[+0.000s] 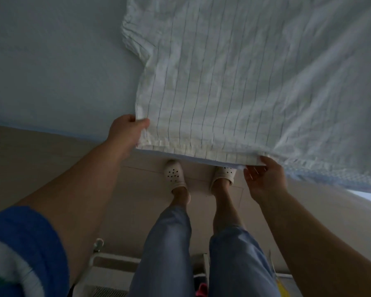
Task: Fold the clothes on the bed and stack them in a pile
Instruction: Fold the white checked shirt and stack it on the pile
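A white shirt (201, 86) with thin dark stripes lies spread on the pale blue bed (51, 71), its hem hanging over the near edge. My left hand (124, 133) pinches the hem's left corner, thumb on top of the cloth. My right hand (263, 179) grips the hem's right end from below, palm up with fingers curled round the edge. A short sleeve of the shirt bunches at the upper left. The shirt's right part is blurred and merges with other pale fabric.
I stand close to the bed edge (51, 131) in white clogs (175, 174) on a beige floor. Behind my legs stands a white wire rack (107, 266) holding small coloured items. Bare bed surface stretches to the left of the shirt.
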